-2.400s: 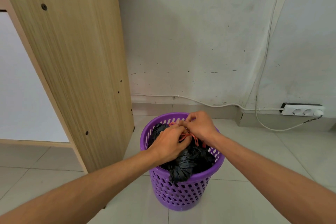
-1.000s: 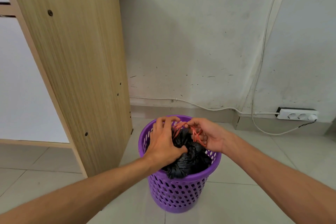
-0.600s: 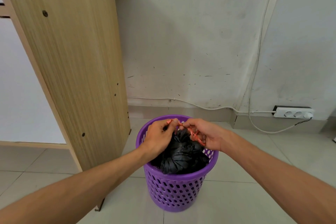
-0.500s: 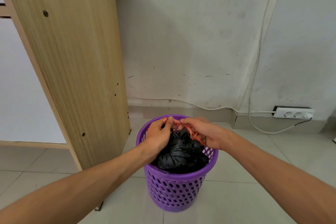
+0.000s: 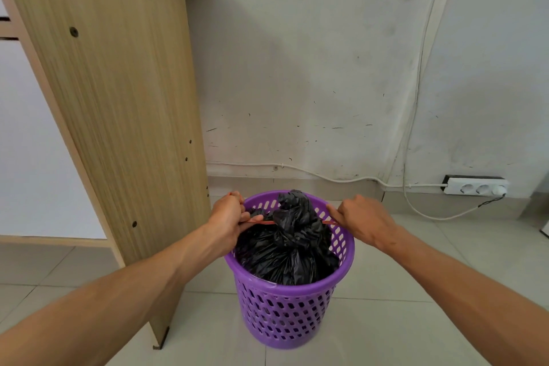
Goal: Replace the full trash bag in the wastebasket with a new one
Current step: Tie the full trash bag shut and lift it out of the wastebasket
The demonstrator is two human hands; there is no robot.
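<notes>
String (image 5: 256, 221) ends clamped in left hand (image 5: 227, 221) and right hand (image 5: 361, 221). String stretched horizontal across bag (image 5: 289, 246) neck, midway between hands, above basket (image 5: 297, 289), lower centre.

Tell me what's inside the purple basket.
A black trash bag fills the basket; left hand and right hand pull its orange drawstring. Its contents and the basket's bottom are covered.

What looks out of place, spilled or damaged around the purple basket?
Nothing is spilled or broken. The black bag sits inside the basket, and the left hand and right hand hold its red string taut. Only the wall looks worn: dark scuff marks above the floor, and a loose cable beside the power strip.
</notes>
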